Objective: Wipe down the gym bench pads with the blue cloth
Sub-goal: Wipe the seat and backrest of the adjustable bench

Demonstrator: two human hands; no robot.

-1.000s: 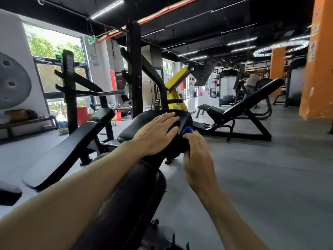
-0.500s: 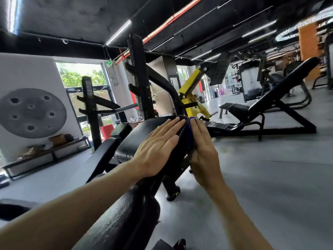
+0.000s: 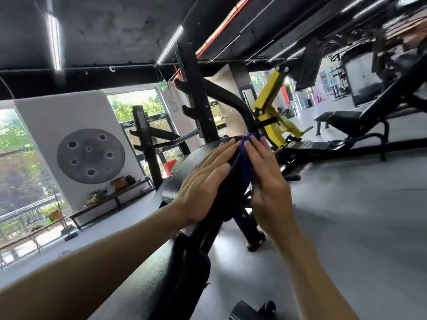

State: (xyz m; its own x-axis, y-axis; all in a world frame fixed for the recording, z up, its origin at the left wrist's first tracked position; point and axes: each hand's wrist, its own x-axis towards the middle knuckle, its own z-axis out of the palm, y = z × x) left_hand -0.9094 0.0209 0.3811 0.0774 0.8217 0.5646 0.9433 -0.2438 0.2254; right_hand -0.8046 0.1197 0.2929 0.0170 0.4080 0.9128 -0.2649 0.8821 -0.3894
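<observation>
A black gym bench pad point(image 3: 182, 172) runs away from me in the middle of the head view. My left hand point(image 3: 205, 181) lies flat on top of the pad, fingers stretched out and holding nothing. The blue cloth point(image 3: 243, 158) is pressed against the pad's right side edge by my right hand point(image 3: 265, 179), whose fingers are flat over it. Most of the cloth is hidden under that hand. A second black pad point(image 3: 147, 273) lies closer to me, under my left forearm.
A black rack upright point(image 3: 196, 98) and a yellow machine arm point(image 3: 275, 107) stand just beyond the pad. Another incline bench point(image 3: 360, 118) is at the right. A low shelf point(image 3: 111, 199) sits by the windowed wall at left. Grey floor point(image 3: 346, 215) spreads to the right.
Both hands have slid farther along the pad, the right one carrying the cloth up the side edge. My view has tilted and swung left.
</observation>
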